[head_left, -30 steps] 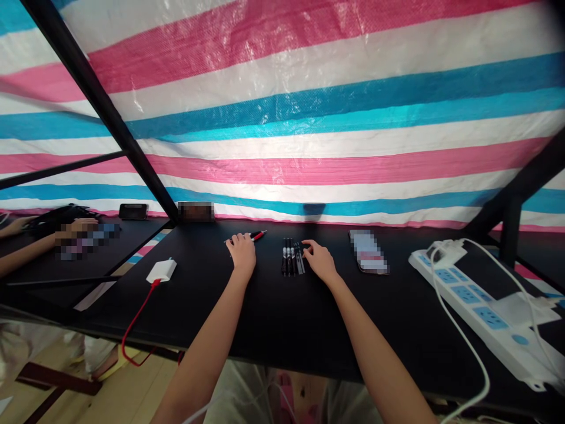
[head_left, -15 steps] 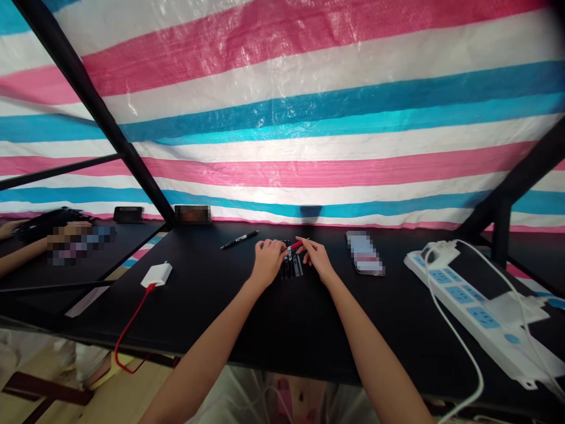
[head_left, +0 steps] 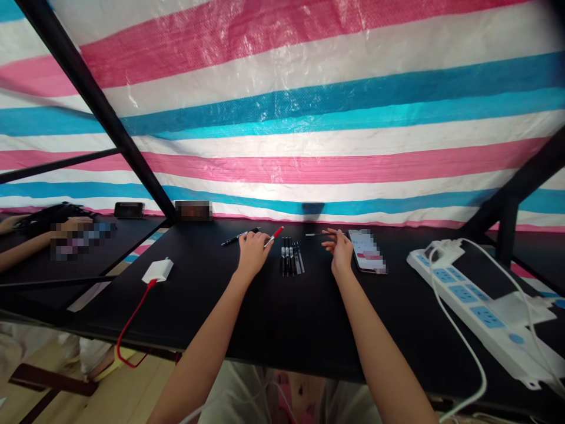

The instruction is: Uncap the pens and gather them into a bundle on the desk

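we are holding a red-ended pen and a slim rod apart over the black table.
our left hand is gripping the red-ended pen, which is tilting up toward the far right, and our right hand is pinching the slim rod, perhaps an ink refill, just left of the smartphone. to be doing this well, we should be keeping both grips light, holding the rod straight so it is not bending, and staying clear of the row of black pens lying between our hands. the pen is showing a bright red end and a whitish stretch, the rest hiding in our grip; the rod is looking thin and greyish, paler at its left end.
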`<state>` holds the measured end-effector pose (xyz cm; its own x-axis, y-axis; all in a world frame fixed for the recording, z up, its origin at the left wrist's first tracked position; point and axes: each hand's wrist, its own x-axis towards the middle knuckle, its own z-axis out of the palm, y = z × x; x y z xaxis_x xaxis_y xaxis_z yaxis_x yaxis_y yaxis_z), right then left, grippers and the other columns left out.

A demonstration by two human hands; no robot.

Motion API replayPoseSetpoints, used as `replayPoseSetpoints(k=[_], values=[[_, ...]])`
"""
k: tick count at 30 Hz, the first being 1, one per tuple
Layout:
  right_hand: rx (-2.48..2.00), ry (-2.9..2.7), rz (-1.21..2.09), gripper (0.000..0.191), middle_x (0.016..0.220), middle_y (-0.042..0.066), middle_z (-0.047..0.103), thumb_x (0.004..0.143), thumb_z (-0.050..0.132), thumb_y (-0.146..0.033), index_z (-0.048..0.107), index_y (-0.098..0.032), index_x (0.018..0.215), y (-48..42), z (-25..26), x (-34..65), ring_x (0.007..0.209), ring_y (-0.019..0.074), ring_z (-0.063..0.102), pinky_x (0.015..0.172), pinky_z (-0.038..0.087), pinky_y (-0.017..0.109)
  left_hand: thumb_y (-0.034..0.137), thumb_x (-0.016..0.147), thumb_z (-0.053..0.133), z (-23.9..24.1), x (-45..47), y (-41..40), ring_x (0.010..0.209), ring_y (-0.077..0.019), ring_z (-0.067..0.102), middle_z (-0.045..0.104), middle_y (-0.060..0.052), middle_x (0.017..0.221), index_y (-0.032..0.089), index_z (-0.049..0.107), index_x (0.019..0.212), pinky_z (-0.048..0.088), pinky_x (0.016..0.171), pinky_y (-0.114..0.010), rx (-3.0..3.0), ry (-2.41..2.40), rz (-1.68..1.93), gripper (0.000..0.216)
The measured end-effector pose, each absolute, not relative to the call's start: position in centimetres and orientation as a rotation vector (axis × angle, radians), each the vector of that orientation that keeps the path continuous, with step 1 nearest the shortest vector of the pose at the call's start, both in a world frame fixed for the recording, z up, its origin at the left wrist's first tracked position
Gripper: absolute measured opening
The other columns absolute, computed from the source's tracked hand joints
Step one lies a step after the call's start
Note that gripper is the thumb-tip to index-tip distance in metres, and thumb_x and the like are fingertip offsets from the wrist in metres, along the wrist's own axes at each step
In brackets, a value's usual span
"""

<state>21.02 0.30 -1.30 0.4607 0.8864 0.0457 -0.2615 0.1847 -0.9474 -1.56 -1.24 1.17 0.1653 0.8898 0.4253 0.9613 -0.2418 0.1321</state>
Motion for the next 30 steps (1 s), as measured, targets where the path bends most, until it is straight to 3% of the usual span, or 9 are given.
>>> replayPoseSetpoints(k=[4, 7, 11, 15, 30], values=[[-1.299, -0.908, 0.727, 0.046, 0.059, 0.003, 0.058, 0.079, 0.033, -0.053, 0.057, -0.015, 0.071, 0.4, -1.8, 21.2, 0.037, 0.0078, 0.043, 0.039, 0.029, 0.021, 0.040, 0.082, 0.037, 0.5, -2.2, -0.6, 0.080, -0.0218, 0.053, 0.062, -0.004, 0.072, 0.019, 0.058, 0.072, 0.027, 0.077, -0.036, -2.246, -2.068, -0.475, 0.031], [-1.468, -1.200, 0.558, 0.047, 0.052, 0.001, 0.054, 0.081, 0.032, -0.052, 0.060, -0.016, 0.068, 0.2, -1.9, 20.9, 0.045, 0.0117, 0.048, 0.049, 0.034, 0.024, 0.042, 0.080, 0.038, -0.1, -2.0, -0.4, 0.073, -0.0209, 0.056, 0.061, -0.003, 0.064, 0.018, 0.056, 0.068, 0.029, 0.073, -0.035, -2.297, -2.161, -0.372, 0.032], [-1.635, -1.555, 0.427, 0.036, 0.066, 0.004, 0.061, 0.082, 0.039, -0.043, 0.063, -0.017, 0.088, -0.5, -1.9, 19.8, 0.063, 0.0166, 0.056, 0.060, 0.036, 0.025, 0.045, 0.082, 0.035, -0.5, -1.1, -0.6, 0.072, -0.0205, 0.057, 0.062, -0.002, 0.066, 0.018, 0.054, 0.070, 0.029, 0.074, -0.034, -2.367, -2.096, -0.365, 0.035], [-1.692, -1.771, 0.345, 0.033, 0.090, 0.006, 0.061, 0.082, 0.044, -0.032, 0.055, -0.018, 0.110, -1.0, -2.0, 18.8, 0.079, 0.0178, 0.056, 0.065, 0.036, 0.026, 0.047, 0.084, 0.031, -0.5, -0.4, -0.9, 0.075, -0.0205, 0.057, 0.062, -0.003, 0.069, 0.018, 0.054, 0.072, 0.029, 0.076, -0.034, -2.399, -2.037, -0.352, 0.038], [-1.664, -1.937, 0.434, 0.030, 0.082, -0.004, 0.062, 0.077, 0.050, -0.025, 0.053, -0.028, 0.106, -1.3, -1.9, 18.3, 0.074, 0.0140, 0.054, 0.059, 0.032, 0.023, 0.043, 0.085, 0.031, -0.6, -0.2, -0.9, 0.076, -0.0200, 0.057, 0.062, -0.003, 0.071, 0.018, 0.053, 0.077, 0.029, 0.075, -0.034, -2.474, -1.975, -0.373, 0.034]])
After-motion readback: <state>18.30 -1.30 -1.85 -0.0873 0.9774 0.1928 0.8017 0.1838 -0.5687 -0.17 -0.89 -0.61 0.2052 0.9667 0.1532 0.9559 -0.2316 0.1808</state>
